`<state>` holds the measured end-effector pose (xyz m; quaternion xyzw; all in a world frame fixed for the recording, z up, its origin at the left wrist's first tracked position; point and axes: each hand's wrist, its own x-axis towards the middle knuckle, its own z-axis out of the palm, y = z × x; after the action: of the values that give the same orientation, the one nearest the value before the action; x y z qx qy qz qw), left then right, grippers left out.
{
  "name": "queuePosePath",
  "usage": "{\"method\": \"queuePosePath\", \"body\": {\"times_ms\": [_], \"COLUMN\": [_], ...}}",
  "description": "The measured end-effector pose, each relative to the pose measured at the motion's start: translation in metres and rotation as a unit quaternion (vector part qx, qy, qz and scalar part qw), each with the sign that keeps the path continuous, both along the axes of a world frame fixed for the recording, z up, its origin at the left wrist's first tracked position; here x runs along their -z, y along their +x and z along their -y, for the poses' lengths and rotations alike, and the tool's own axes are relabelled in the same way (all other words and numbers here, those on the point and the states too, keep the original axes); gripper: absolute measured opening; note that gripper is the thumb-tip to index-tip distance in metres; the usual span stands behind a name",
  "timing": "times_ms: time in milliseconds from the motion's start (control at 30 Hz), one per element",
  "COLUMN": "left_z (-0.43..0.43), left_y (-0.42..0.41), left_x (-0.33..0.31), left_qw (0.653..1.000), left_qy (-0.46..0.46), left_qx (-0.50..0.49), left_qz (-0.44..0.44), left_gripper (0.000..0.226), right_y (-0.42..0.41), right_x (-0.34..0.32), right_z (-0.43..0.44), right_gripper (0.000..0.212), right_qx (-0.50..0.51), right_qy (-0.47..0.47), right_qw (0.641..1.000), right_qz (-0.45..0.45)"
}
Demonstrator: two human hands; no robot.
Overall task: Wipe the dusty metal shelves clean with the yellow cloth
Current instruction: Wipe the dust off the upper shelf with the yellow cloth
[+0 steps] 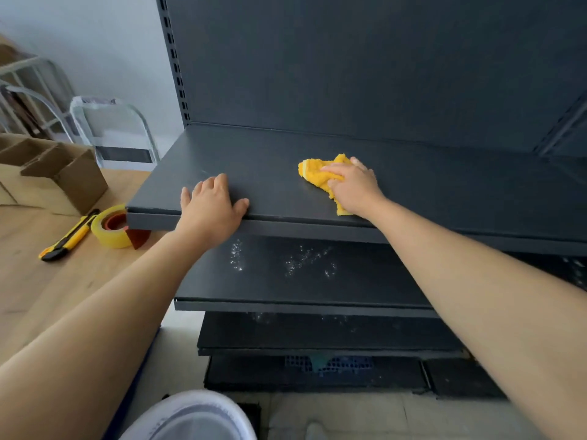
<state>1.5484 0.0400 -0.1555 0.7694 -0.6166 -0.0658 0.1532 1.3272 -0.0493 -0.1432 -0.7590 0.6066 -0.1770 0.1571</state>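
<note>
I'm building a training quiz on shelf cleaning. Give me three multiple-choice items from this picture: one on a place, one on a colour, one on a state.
1. The cloth lies on: A the floor; B the top shelf; C a chair.
2. The utility knife is mostly: A yellow; B red; C green.
3. The second shelf is: A wiped clean; B dented; C speckled with white dust.
Answers: B, it sits under the right hand there; A, its handle is yellow with black; C, white specks dot it.

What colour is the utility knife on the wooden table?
The utility knife is yellow and black; head view.
</note>
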Motion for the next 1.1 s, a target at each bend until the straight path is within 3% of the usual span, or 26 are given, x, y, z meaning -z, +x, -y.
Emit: {"method": "queuePosePath", "body": {"times_ms": [67,200,433,700,900,1100], "left_z": [-0.004,-0.013,-0.034,-0.060,-0.046,-0.020], "left_y": [-0.001,0.002,0.021,0.052,0.028,-0.029], "left_x": [-0.001,-0.005,-0.006,-0.001,-0.003,-0.001], "left_qw": [1.000,1.000,0.999,0.992,0.991,0.994], "left_qy": [0.006,0.001,-0.028,-0.103,-0.114,-0.093], "left_qx": [0.008,0.018,0.013,-0.073,-0.057,0.020], "left_qz": [-0.002,-0.013,-0.019,-0.012,-0.041,-0.050], "left_gripper": [0.050,0.049,0.042,0.046,0.057,0.062], "right_y": [-0.002,0.018,0.100,0.172,0.152,0.078], "right_x": [0.002,-0.004,-0.008,-0.014,-0.003,-0.002], "right_z": [-0.003,-0.010,-0.029,-0.050,-0.045,-0.036], "right_gripper": [0.045,0.044,0.044,0.047,0.044,0.043], "right_qx": [0.045,0.036,-0.095,-0.227,-0.232,-0.193], "right_qy": [-0.002,0.025,0.049,0.092,0.095,0.081], "right_qw": [0.999,0.998,0.994,0.969,0.967,0.978], "right_qz": [-0.014,-0.037,-0.034,0.002,0.036,0.023]}}
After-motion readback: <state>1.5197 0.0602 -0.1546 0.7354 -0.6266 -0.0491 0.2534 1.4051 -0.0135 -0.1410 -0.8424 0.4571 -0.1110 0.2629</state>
